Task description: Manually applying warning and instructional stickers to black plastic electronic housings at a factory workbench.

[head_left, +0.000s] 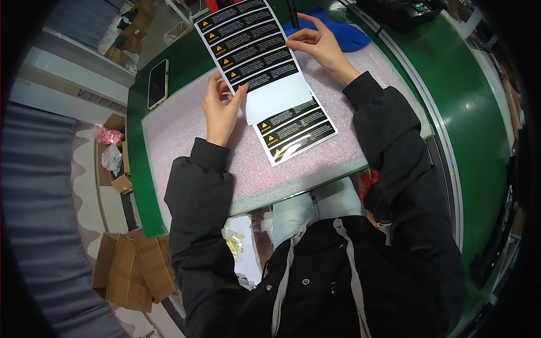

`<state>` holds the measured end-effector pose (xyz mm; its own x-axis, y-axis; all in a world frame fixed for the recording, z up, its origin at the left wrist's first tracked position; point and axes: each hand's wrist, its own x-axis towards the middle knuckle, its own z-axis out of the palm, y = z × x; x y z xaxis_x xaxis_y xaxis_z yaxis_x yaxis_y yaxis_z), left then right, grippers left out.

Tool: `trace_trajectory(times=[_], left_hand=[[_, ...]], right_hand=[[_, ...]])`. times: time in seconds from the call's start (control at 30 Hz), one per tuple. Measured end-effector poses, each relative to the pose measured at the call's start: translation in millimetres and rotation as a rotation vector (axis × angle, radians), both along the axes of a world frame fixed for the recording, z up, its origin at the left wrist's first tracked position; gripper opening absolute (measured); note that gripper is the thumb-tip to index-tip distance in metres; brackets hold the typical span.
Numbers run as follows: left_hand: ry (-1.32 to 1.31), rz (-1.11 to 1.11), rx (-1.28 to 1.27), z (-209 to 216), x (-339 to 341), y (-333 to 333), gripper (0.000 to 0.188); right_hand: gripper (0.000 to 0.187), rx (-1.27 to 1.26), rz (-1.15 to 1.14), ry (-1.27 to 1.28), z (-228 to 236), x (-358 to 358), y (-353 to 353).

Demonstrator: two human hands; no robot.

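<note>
A sheet of black warning labels (253,50) with yellow triangles is raised in front of me, its lower part blank white backing. My left hand (221,111) grips its left edge, the thumb lying on the front. At the right edge, my right hand (322,49) pinches the same sheet between thumb and fingers. Under its lower end lies another label sheet (298,135), or a stack of them, partly covered. That one rests on a pink bubble-foam mat (191,135) and touches neither hand.
A phone (158,84) lies on the green table (147,203) at the left. Behind my right hand is a blue cloth (349,36). A metal rail (434,121) runs along the right side, with a black device (406,14) beyond. Cardboard boxes (132,270) stand on the floor at left.
</note>
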<state>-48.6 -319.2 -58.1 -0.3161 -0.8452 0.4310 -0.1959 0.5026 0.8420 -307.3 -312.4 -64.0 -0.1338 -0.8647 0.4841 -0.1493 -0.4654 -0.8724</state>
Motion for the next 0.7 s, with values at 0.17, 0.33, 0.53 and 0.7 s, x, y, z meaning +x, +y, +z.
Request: trace_trajectory(times=[0.17,0.33,0.53,0.7], left_hand=[[-0.036,0.012,0.011,2.5,-1.2,2.8,0.036],[-0.076,0.027,0.004,4.8,-2.2,4.2,0.028],[-0.051,-0.041,0.043,9.0,-4.2,9.0,0.020],[-0.063,-0.027,0.092,11.5,-4.0,10.3,0.018]], right_hand=[[0.070,0.004,-0.002,0.005,-0.2,-0.8,0.1],[0.067,0.019,-0.019,0.026,0.4,-1.0,0.8],[0.063,0.035,0.041,-0.051,1.3,0.2,2.0],[0.060,0.041,0.086,-0.092,2.3,1.5,2.1]])
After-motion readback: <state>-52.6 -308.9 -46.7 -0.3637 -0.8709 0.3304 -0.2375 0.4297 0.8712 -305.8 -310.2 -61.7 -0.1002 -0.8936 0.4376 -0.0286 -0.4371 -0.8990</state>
